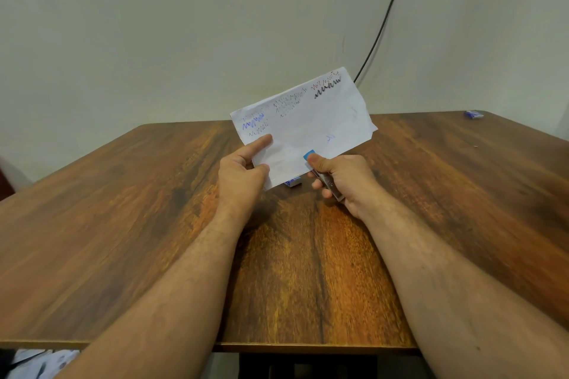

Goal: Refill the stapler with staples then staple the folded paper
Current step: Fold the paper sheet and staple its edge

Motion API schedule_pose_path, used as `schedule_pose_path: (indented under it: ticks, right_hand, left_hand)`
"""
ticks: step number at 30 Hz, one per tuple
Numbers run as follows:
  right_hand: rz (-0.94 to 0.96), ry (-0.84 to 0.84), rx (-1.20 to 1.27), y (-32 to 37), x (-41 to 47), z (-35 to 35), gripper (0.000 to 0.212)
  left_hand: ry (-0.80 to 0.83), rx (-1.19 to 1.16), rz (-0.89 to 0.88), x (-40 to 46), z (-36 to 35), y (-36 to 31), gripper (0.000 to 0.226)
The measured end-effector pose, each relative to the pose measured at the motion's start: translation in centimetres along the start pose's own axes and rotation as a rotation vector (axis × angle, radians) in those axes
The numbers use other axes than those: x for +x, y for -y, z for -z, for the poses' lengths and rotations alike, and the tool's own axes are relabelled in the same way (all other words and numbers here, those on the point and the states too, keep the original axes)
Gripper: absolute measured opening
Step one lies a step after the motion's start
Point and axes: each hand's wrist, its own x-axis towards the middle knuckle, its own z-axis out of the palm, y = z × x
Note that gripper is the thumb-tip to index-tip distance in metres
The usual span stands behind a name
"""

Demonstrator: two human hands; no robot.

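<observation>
A folded white paper (304,120) with pen scribbles is held up above the wooden table (123,209). My left hand (243,172) pinches its lower left corner, thumb on top. My right hand (338,178) grips a small stapler (326,181) with a blue tip. The stapler's jaws sit over the paper's lower edge, and my thumb presses on the blue end. A small blue staple box (293,183) lies on the table just under the paper, partly hidden by it.
A second small blue box (474,114) lies at the table's far right corner. A black cable (385,18) runs down the wall behind the table. Printed papers (37,363) show below the table's front left edge.
</observation>
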Motion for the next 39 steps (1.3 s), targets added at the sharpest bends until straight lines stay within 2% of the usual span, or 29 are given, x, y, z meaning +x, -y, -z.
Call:
schedule_pose_path:
  ticks: [28,31,39]
  right_hand:
    - [0.02,-0.022,0.012,-0.3,0.4,-0.2,0.036]
    - [0.018,-0.018,0.078,-0.4,0.7,-0.2,0.037]
    - [0.034,-0.149,0.198,0.3,1.0,1.6,0.031]
  left_hand:
    - [-0.031,-0.029,0.011,0.0,-0.1,-0.1,0.061]
    - [-0.073,-0.049,0.026,0.2,0.2,-0.1,0.064]
    - [-0.228,-0.06,0.092,0.3,0.7,-0.6,0.061]
